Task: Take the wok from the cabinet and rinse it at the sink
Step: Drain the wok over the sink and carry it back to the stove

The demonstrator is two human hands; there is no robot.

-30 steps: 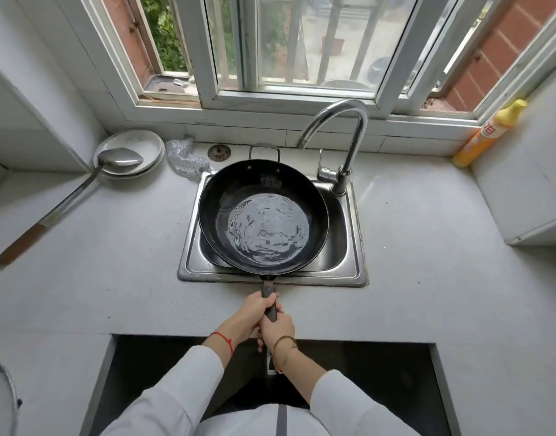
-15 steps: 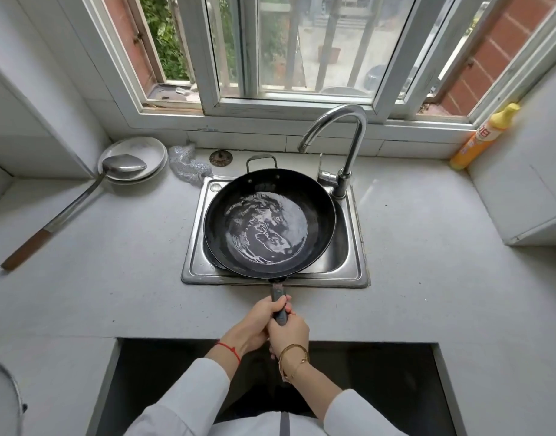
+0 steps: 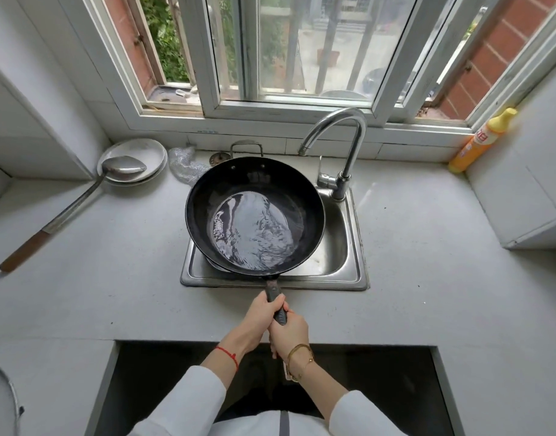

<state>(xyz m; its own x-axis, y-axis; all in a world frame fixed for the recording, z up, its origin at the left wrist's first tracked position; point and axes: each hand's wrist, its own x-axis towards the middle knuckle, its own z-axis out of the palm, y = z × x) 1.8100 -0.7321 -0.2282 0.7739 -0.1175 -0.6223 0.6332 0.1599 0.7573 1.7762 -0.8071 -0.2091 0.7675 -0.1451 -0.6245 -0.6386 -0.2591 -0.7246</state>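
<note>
Water in wok point(image 3: 254, 215) has swirled toward frame's lower right; wok at frame centre over sink point(image 3: 349, 247), left hand point(image 3: 264, 313) and right hand point(image 3: 290, 332) both gripping handle. Rinse underway.

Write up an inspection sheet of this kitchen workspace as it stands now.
Surface: grey countertop, bare near the sink.
Job's things: wok holding water, held over the steel sink; faucet beside it, no flow seen.
Clutter: ladle resting on stacked plates; yellow bottle; crumpled plastic.
Grips: left hand and right hand both hold the wok handle.
Cables: nothing seen.
Surroundings: window behind the sink.
</note>
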